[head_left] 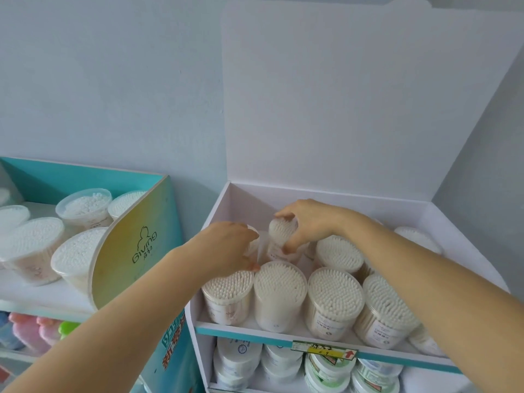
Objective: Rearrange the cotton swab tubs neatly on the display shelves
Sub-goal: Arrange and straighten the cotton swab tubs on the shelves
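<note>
Both hands are up in the top shelf (283, 331) of the white cardboard display. The right hand (307, 219) is clamped around a small tilted tub of cotton swabs (281, 230), fingers over the top and thumb underneath, holding it above the back row. The left hand (226, 245) is just beside it, fingers curled around another clear tub (253, 242) that's mostly hidden behind the hand, so I can't tell how firm that grip is.

In front of the hands there's a front row of four round tubs: far-left tub (228, 293), second tub (280, 293), third tub (334, 299) and a fourth tub (387, 310) that leans to the right. One more tub (338, 253) stands behind those.

The lower shelf has stacked white lidded tubs (239, 361) and green-labelled ones (329, 370), with a yellow price tag (323, 348) on the shelf edge. To the left, the teal display (158, 211) holds bigger heart-shaped swab tubs (29, 248).
</note>
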Demonstrator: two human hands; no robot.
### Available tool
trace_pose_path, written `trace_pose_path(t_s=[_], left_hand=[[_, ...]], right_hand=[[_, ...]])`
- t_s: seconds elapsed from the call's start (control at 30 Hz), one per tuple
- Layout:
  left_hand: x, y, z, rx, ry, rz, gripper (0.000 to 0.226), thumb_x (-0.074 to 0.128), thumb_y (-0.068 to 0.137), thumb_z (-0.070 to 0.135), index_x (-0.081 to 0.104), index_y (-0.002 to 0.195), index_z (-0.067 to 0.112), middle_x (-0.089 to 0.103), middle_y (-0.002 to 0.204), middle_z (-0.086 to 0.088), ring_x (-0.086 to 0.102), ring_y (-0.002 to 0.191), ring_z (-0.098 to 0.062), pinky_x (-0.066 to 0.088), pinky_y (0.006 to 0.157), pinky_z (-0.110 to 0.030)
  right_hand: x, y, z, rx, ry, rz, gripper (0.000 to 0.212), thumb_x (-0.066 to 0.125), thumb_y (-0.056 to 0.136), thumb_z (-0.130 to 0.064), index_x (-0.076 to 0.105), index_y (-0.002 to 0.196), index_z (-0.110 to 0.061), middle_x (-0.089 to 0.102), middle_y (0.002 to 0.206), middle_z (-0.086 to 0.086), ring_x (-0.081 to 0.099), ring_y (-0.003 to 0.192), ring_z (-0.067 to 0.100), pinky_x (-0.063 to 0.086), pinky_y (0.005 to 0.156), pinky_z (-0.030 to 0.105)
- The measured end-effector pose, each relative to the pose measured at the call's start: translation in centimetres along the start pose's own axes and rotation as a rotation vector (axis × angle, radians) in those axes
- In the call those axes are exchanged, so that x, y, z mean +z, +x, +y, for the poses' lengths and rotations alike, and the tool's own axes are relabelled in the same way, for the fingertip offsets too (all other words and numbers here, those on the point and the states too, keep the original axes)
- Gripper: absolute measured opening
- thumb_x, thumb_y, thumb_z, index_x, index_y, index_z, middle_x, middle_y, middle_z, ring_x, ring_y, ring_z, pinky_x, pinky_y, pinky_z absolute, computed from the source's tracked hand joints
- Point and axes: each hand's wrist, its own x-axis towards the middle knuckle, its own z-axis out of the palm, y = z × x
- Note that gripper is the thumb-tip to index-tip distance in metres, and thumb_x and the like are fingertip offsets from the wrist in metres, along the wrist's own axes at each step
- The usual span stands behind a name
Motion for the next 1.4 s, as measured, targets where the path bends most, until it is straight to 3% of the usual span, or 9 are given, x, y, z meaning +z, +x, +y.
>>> trace_pose_path(t_s=[0.2,0.33,0.47,0.6,0.73,0.87,1.1,1.27,1.4], left_hand=[[0.3,0.2,-0.1,-0.029,-0.064,0.039,0.082,0.061,0.081,0.054,0.022,0.146,0.025,0.049,0.139,0.004,0.043,0.128,-0.019,0.035,0.103,-0.033],[0.2,0.5,0.7,-0.023,-0.069,0.101,0.069,0.056,0.085,0.054,0.029,0.143,0.030,0.047,0.137,0.007,0.046,0.125,-0.019,0.042,0.099,-0.040],[0.0,2.1,2.2,0.056,-0.117,0.155,0.056,0.049,0.090,0.050,0.036,0.141,0.030,0.037,0.146,0.011,0.039,0.131,-0.017,0.038,0.103,-0.039],[0.2,3.8,3.1,0.027,-0.109,0.045,0.045,0.046,0.093,0.047,0.052,0.130,0.024,0.053,0.135,0.000,0.047,0.123,-0.020,0.040,0.100,-0.039],[0.0,4.2,3.1,0.023,-0.047,-0.005,0.044,0.044,0.093,0.048,0.054,0.129,0.024,0.056,0.129,-0.001,0.048,0.120,-0.022,0.038,0.099,-0.035],[-0.3,4.1,2.9,0.047,-0.032,-0.011,0.043,0.042,0.095,0.045,0.051,0.132,0.025,0.053,0.135,0.003,0.045,0.124,-0.019,0.034,0.100,-0.031],[-0.5,4.5,2.9,0.061,-0.036,-0.013,0.041,0.043,0.096,0.042,0.052,0.131,0.025,0.054,0.134,0.004,0.045,0.125,-0.018,0.034,0.101,-0.030],[-0.3,4.4,2.7,0.063,-0.042,-0.018,0.040,0.044,0.096,0.040,0.051,0.132,0.026,0.053,0.136,0.004,0.043,0.127,-0.017,0.033,0.101,-0.030],[-0.5,4.3,2.8,0.064,-0.028,-0.027,0.040,0.044,0.096,0.039,0.049,0.133,0.025,0.053,0.135,0.004,0.044,0.126,-0.017,0.033,0.100,-0.028]], right_hand=[[0.3,0.1,0.3,-0.013,0.113,-0.042,0.091,0.075,0.071,-0.051,0.031,0.146,-0.025,0.038,0.149,-0.005,0.040,0.132,0.015,0.032,0.109,0.031],[-2.4,-2.1,2.7,0.159,-0.040,-0.034,0.076,0.070,0.073,-0.056,0.045,0.136,-0.022,0.053,0.131,-0.002,0.052,0.114,0.017,0.042,0.095,0.031],[-1.3,-3.8,3.5,0.363,-0.319,-0.178,0.087,0.064,0.069,-0.070,0.044,0.136,-0.018,0.054,0.133,0.003,0.053,0.117,0.024,0.044,0.097,0.036],[0.2,-4.1,3.1,0.402,-0.260,-0.149,0.092,0.062,0.066,-0.075,0.044,0.134,-0.015,0.054,0.132,0.005,0.054,0.115,0.028,0.043,0.088,0.031],[0.6,-4.3,2.8,0.408,-0.195,-0.059,0.082,0.069,0.065,-0.064,0.047,0.128,-0.017,0.057,0.125,0.003,0.056,0.109,0.025,0.043,0.078,0.030],[-1.7,-4.8,3.6,0.418,-0.006,-0.003,0.080,0.073,0.063,-0.055,0.049,0.128,-0.015,0.058,0.119,0.003,0.059,0.101,0.022,0.052,0.085,0.035],[-4.0,-4.8,5.0,0.372,0.255,0.011,0.049,0.076,0.071,-0.042,0.060,0.110,-0.018,0.051,0.100,-0.008,0.055,0.087,0.012,0.051,0.063,0.026],[-4.0,-4.2,5.5,0.172,0.240,-0.101,0.062,0.080,0.065,-0.021,0.055,0.120,-0.034,0.050,0.121,-0.010,0.051,0.110,0.011,0.048,0.091,0.029],[-3.7,-4.0,5.1,0.037,0.177,-0.200,0.074,0.080,0.058,-0.005,0.055,0.119,-0.038,0.049,0.127,-0.010,0.045,0.121,0.008,0.046,0.095,0.028]])
